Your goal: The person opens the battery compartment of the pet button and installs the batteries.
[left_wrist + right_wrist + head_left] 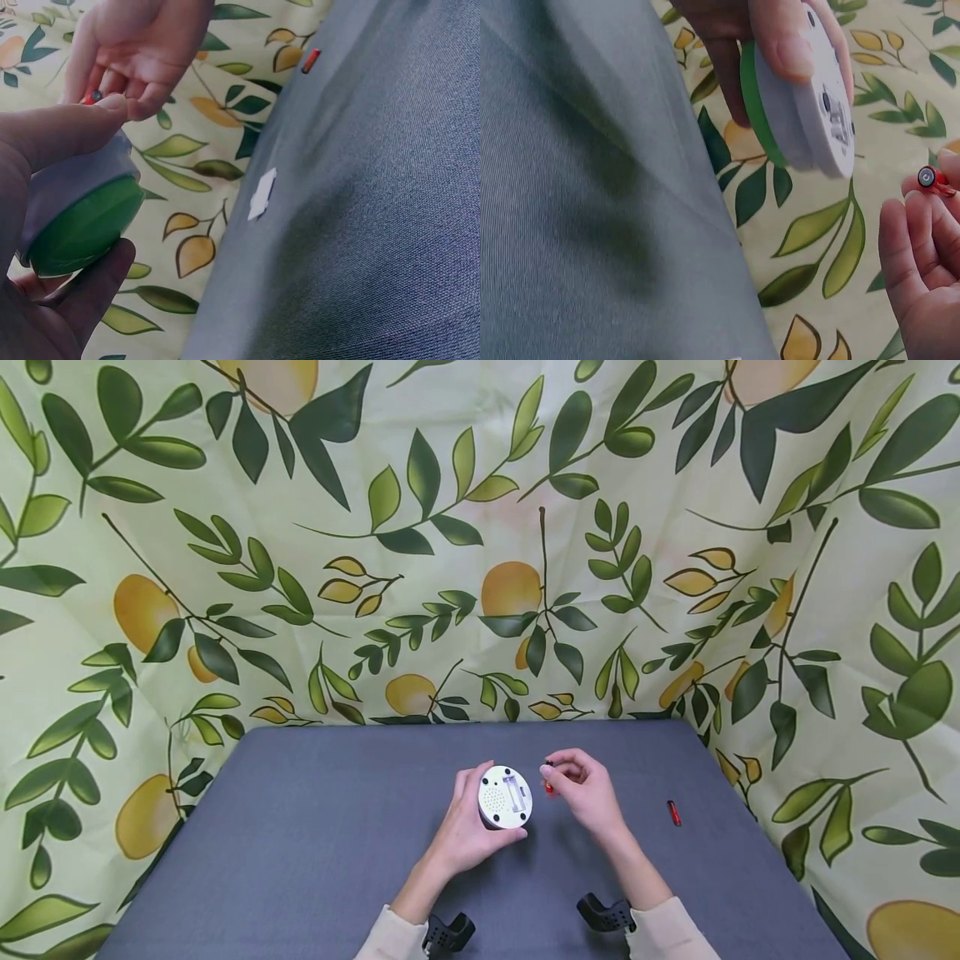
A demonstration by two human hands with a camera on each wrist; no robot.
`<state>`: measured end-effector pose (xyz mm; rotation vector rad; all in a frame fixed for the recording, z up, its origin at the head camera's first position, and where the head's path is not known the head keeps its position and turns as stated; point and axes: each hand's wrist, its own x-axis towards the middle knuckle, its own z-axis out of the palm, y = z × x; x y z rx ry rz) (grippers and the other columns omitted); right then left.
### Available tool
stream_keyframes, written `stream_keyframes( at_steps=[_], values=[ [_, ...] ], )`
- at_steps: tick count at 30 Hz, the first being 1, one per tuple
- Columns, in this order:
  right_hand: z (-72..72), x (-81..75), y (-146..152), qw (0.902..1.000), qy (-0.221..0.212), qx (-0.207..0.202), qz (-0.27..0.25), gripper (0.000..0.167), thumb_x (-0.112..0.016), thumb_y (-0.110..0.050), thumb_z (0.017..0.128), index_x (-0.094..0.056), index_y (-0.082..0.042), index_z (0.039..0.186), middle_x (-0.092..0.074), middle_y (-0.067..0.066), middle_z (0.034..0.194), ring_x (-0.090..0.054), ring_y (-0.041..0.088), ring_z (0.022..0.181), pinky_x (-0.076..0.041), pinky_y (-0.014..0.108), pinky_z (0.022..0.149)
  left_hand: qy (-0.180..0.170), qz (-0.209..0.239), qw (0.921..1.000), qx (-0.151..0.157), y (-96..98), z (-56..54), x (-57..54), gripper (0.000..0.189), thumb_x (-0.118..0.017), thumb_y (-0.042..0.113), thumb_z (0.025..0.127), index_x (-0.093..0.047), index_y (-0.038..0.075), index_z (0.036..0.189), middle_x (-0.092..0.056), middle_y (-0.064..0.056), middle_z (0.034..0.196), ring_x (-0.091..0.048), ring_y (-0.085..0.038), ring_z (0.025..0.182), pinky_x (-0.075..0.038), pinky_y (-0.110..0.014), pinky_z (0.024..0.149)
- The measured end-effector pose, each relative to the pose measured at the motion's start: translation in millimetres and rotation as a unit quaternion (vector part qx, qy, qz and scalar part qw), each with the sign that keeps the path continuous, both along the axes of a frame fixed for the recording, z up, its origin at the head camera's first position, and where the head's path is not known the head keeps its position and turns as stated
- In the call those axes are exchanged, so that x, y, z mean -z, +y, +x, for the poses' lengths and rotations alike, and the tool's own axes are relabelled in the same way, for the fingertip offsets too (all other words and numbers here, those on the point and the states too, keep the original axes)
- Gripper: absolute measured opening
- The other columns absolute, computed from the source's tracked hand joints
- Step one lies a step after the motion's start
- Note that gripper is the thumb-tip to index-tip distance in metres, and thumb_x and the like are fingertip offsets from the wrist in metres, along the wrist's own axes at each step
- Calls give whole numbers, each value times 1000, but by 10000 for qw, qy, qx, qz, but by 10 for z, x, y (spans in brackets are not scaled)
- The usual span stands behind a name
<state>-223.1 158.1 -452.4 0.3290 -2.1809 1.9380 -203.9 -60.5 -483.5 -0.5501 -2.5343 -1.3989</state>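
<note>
My left hand [468, 831] grips a round white device [495, 810] by its rim, thumb below and fingers above. Its underside, with dark round feet, a patch of small holes and a rectangular battery compartment [515, 794], faces the head camera. The opposite side shows a green face [90, 225] in the left wrist view. Just right of the device and apart from it, my right hand [588, 789] pinches a small red battery [928, 177] between thumb and fingers. One battery end points toward the right wrist camera.
A second red battery [674, 812] lies on the grey-blue table [337, 827] to the right. On the same surface rests a small white cover-like piece [262, 193], seen in the left wrist view. Behind the table hangs a leaf-and-fruit patterned cloth [450, 527].
</note>
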Motion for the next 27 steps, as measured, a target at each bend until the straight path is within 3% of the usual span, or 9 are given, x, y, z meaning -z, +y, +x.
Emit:
stream_keyframes(
  at_steps=[13,20,27],
  values=[
    [-15,-31,-238,9998,168,56,103,23,-78,-11,90,-68,3,106,-71,15,81,-60,20,64,-49,25,57,-35,-10,10000,76,-2,13,-8,101,-92,39,70,-38,12,151,-42,-6,136,-53,-19,114,-46,-41,95],
    [10,-5,-365,9990,288,207,259,19,-80,-11,88,-70,-2,102,-71,9,80,-61,16,73,-47,24,67,-75,-29,9999,84,-6,16,-9,101,-92,39,71,-38,12,151,-42,-6,136,-52,-19,114,-46,-40,96],
    [43,52,-468,9936,621,392,859,17,-81,-9,87,-70,-5,100,-70,0,79,-60,14,68,-48,24,63,-56,-8,9999,133,2,17,1,100,-91,39,72,-38,11,151,-42,-7,136,-52,-19,114,-46,-39,95]
  ],
)
